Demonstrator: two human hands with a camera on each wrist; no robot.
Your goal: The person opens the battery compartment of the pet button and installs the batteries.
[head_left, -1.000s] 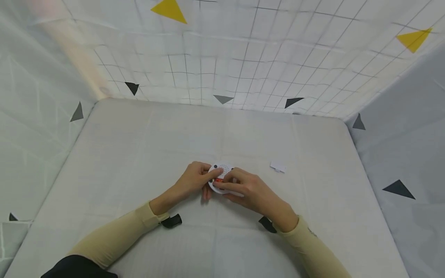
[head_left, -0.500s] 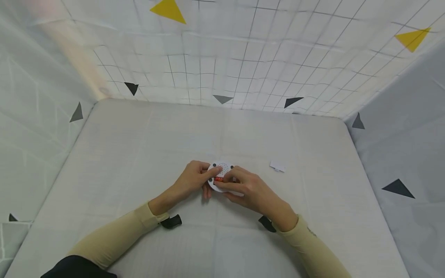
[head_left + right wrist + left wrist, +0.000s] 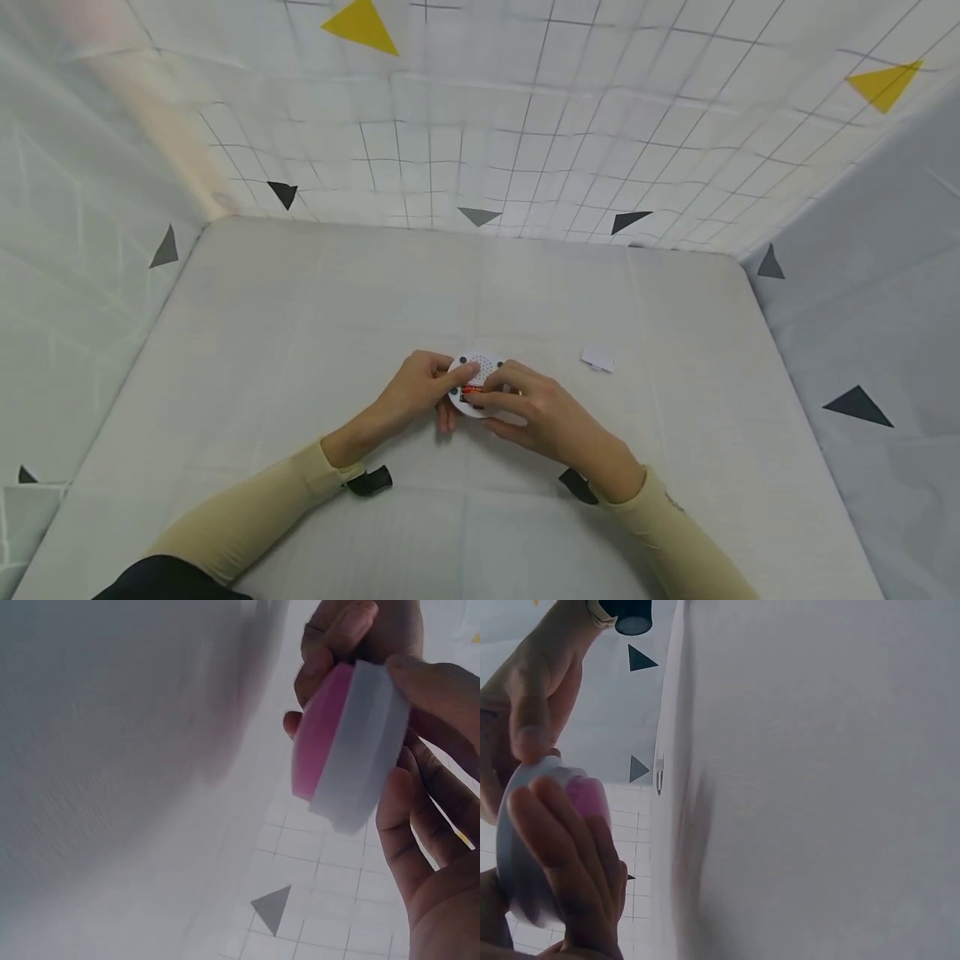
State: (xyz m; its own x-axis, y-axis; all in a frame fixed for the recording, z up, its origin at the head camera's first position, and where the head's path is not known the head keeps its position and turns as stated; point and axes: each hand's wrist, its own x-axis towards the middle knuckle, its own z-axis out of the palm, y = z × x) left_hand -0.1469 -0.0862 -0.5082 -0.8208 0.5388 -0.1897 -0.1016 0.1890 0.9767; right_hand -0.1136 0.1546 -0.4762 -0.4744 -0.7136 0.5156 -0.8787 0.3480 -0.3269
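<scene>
Both hands meet at a round white device [image 3: 486, 364] in the middle of the table. Its upward face has small speaker holes, dark round feet and a recess with a red battery [image 3: 472, 389]. The right wrist view shows a pink dome [image 3: 321, 742] on its underside. My left hand [image 3: 422, 385] grips the rim, thumb on the face and fingers beneath. My right hand [image 3: 536, 408] has its fingers bent over the recess, fingertips pinching at the battery, which they partly cover. A small white battery cover [image 3: 597, 360] lies apart, to the right of the device.
A white cloth covers the table [image 3: 337, 292]. Behind it hangs a white sheet [image 3: 480, 100] with grid lines and yellow, grey and black triangles. Pale side sheets [image 3: 862, 292] flank the table. A black wrist camera [image 3: 371, 481] sits under the left wrist.
The right fingertips shift very slightly at the recess around the battery. The left hand keeps its hold on the device, and the battery cover stays in place.
</scene>
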